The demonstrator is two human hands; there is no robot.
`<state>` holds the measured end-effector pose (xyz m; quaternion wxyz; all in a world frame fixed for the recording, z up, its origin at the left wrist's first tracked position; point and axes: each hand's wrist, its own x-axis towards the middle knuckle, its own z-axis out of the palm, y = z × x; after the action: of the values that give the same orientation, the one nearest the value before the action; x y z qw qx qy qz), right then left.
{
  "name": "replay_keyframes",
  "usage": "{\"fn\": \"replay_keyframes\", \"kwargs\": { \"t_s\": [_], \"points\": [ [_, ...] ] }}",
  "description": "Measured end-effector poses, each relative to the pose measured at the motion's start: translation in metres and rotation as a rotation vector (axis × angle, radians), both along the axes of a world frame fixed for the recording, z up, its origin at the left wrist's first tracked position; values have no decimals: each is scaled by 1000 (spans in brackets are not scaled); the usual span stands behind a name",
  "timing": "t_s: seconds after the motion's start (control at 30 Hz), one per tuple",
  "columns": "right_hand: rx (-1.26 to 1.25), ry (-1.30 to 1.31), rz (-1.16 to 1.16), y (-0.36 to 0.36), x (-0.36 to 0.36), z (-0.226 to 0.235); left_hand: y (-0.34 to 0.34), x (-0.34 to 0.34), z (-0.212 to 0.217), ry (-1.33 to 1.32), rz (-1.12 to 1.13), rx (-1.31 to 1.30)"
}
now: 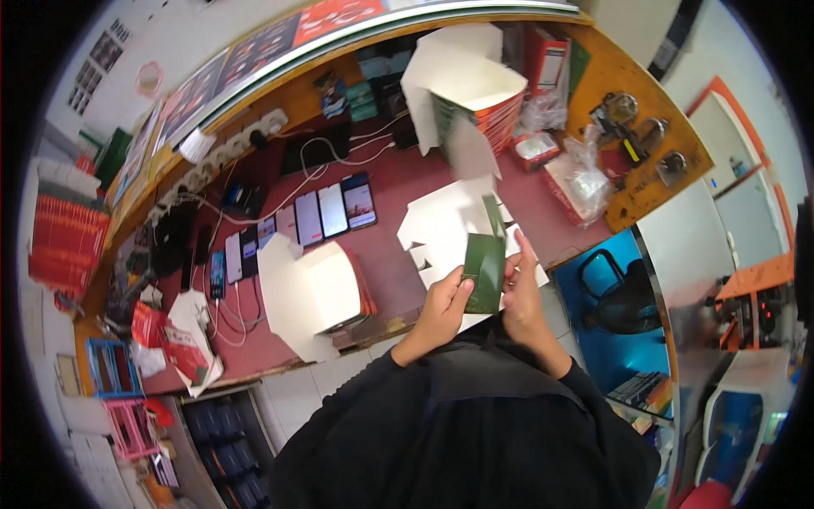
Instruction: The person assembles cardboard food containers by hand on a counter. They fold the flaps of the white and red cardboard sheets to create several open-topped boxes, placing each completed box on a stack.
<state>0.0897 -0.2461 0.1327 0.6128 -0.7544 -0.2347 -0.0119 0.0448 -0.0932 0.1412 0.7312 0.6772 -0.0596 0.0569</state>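
My left hand (pixel 443 307) pinches the lower left edge of a dark green folded piece of card (pixel 484 265), thumb on top. A narrow green flap (pixel 493 212) stands up at its upper right. My right hand (pixel 523 297) grips the card's right side with curled fingers, its index finger stretched upward. Underneath, a flat white carton blank (pixel 434 222) lies on the dark red tabletop (pixel 389 265). To the left stands an open carton (pixel 326 288), white inside, with its lid flaps spread. Behind the blank is a stack of nested red and green cartons (pixel 475 110) with raised white flaps.
Several phones (pixel 333 209) lie in a row left of centre, among white charging cables (pixel 315 167). Plastic-wrapped packages (pixel 577 187) sit at the right. Torn carton pieces (pixel 192 343) lie at the left end. Below right is a blue-lined compartment (pixel 615 327).
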Motion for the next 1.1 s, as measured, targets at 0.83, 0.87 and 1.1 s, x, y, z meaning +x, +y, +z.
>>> {"fn": "replay_keyframes", "kwargs": {
  "t_s": [0.83, 0.87, 1.1],
  "points": [
    [-532, -122, 696, -12, 30, 42, 32, -29, -44, 543, -558, -146],
    [-707, -163, 616, -13, 22, 50, 33, -28, -46, 556, -511, -254],
    [-738, -504, 84, -54, 47, 22, 59, -11, -80, 246, 233, 667]
  ]
}}
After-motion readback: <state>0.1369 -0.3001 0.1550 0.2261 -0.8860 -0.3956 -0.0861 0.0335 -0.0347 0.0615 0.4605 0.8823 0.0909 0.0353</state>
